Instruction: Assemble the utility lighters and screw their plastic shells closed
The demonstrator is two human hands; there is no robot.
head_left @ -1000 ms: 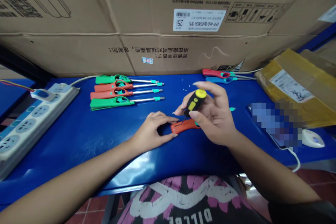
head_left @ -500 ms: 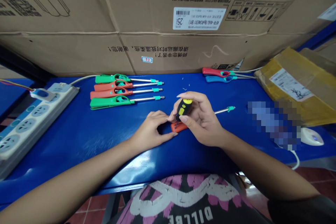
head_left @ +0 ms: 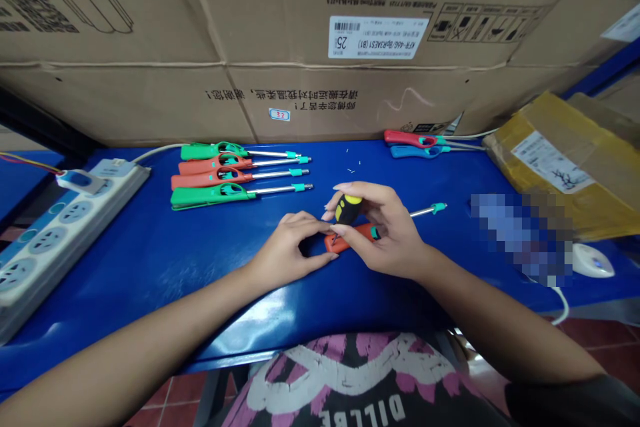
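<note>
the screw work looks under way but unfinished at the butt of the orange gas lighter [head_left: 336, 245], mid-worktop [head_left: 210, 307], its long axis nearly along the near edge, nozzle [head_left: 423, 211] rightward and slightly outward, left hand [head_left: 285, 250] fingers clamped on its butt, right hand [head_left: 393, 230] fingers on a screwdriver [head_left: 347, 210], with four lighters [head_left: 205, 179] beyond, done or not i cannot tell.

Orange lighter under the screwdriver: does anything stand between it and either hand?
Only the screwdriver, held in the right hand, stands over the orange lighter; nothing visible blocks the left hand at the lighter's end.
</note>
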